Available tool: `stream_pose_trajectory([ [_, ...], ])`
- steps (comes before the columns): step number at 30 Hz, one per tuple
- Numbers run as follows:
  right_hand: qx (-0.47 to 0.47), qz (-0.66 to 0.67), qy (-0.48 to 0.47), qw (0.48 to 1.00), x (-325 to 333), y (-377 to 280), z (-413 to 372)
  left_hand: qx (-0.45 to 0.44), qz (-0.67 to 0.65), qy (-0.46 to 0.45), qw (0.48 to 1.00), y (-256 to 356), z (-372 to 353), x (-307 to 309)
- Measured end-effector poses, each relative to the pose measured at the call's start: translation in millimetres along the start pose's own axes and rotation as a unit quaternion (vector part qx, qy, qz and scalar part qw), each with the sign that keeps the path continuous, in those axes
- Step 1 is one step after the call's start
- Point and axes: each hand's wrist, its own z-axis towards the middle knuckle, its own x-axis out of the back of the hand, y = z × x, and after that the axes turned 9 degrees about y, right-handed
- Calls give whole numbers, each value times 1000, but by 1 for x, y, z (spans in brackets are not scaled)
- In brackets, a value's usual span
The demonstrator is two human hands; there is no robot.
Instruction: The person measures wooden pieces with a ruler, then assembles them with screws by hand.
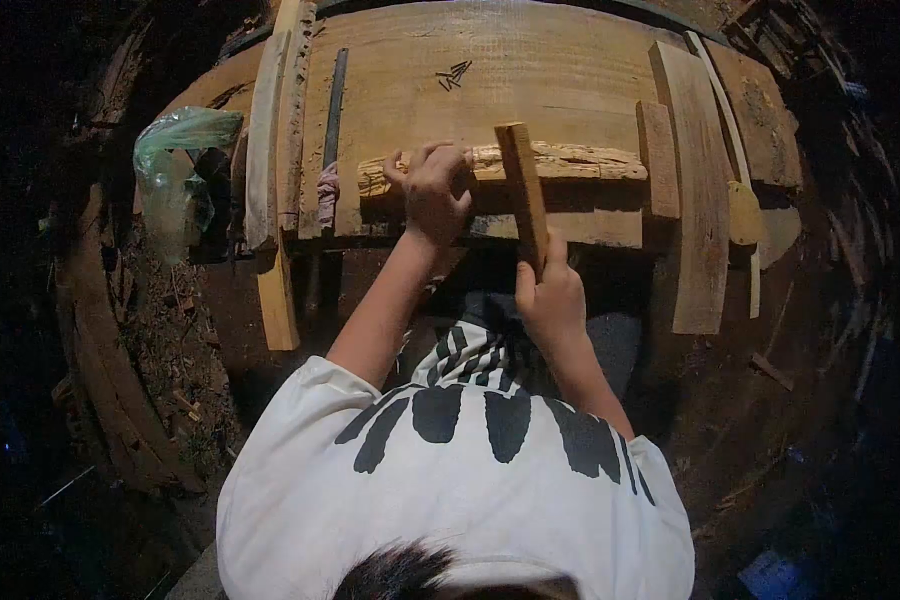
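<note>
My left hand [438, 192] rests on a long piece of wood [590, 163] with a rough, carved-looking top that lies across the near part of the workbench. Its fingers are curled together over the carved surface, and I cannot tell what is pinched between them. In my right hand [553, 300] is the lower end of a squared wooden stick [522, 185], held raised and tilted slightly left. The stick's upper part overlaps the carved wood in this view, just right of my left hand.
Several small dark metal pins [454, 75] lie loose on the bench [530, 40]. To the left are a dark metal bar [336, 110] with a pink cloth [328, 193], long wood strips [267, 150] and a green plastic bag [185, 135]. Boards [692, 190] and a small block [657, 160] sit at right.
</note>
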Motion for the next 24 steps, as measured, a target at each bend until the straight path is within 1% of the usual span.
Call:
stream_pose_trajectory([
  [1,-3,-36,-22,999,0,-1,1,-6,-8,6,1000,-2,-1,0],
  [3,-6,-34,-32,999,-2,1,1,-14,-14,13,1000,-3,-2,-3],
  [5,-7,-34,-43,998,-2,2,1,23,-22,36,999,-2,-1,-6],
  [6,9,2,-24,1000,-2,3,0,23,-22,36,999,-2,-1,-6],
  [7,24,36,-5,999,-1,3,0,47,-37,21,998,0,0,-4],
  [8,23,35,-5,999,0,2,1,71,-53,6,996,2,1,-3],
  [9,11,4,-15,1000,0,0,2,72,-54,6,996,1,1,-5],
  [10,-1,-25,-25,999,0,-1,3,68,-56,25,996,0,1,-6],
  [11,0,-26,-25,999,0,-1,4,64,-57,44,995,-1,2,-7],
  [13,-35,-64,-72,995,0,0,6,58,-39,44,997,-2,3,-7],
  [14,-34,-64,-73,995,1,-1,7,52,-22,43,997,-2,3,-6],
  [15,-5,-20,-46,999,4,-4,6,53,-22,44,997,-2,4,-6],
  [16,24,23,-19,999,6,-6,7,57,-14,37,998,-1,4,-5],
  [18,25,7,-35,999,9,-14,9,62,-8,31,998,1,5,-4],
  [20,26,-9,-50,998,8,-18,13,80,-13,6,997,1,7,-2],
  [21,9,-31,-65,997,6,-19,15,80,-13,7,997,1,8,0],
  [22,-8,-54,-79,995,5,-20,16,90,-16,-14,996,2,10,2],
  [23,-6,-54,-79,995,5,-21,16,100,-20,-34,994,3,11,3],
  [24,18,-22,-48,998,6,-22,15,102,-19,-33,994,0,10,1],
])
